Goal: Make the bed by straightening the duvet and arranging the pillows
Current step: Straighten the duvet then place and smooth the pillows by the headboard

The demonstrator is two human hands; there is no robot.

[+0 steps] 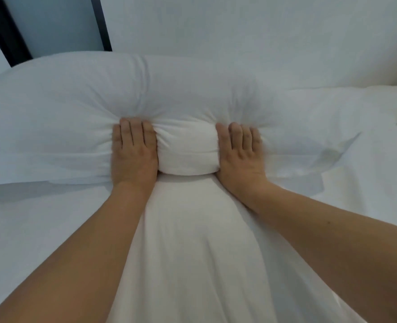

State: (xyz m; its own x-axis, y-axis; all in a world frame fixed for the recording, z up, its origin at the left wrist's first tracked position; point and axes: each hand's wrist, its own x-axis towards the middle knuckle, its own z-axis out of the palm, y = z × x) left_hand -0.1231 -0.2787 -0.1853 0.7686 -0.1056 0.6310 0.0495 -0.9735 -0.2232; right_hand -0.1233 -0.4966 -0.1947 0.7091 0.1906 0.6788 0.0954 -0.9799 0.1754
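Observation:
A large white pillow (pixel 127 89) lies across the head of the bed. My left hand (pixel 134 150) and my right hand (pixel 239 151) both press flat into its near edge with fingers straight, side by side. The stuffing bulges up in a tight roll between them and the cover creases around the fingertips. The white duvet (pixel 192 252) runs from the pillow's near edge toward me, between my forearms. A second white pillow (pixel 346 117) lies to the right, touching the first.
A white wall or headboard (pixel 239 31) rises behind the pillows. A dark vertical frame (pixel 4 26) stands at the upper left. White bedding (pixel 29 217) spreads flat at the left, and the duvet is crumpled at the right (pixel 365 173).

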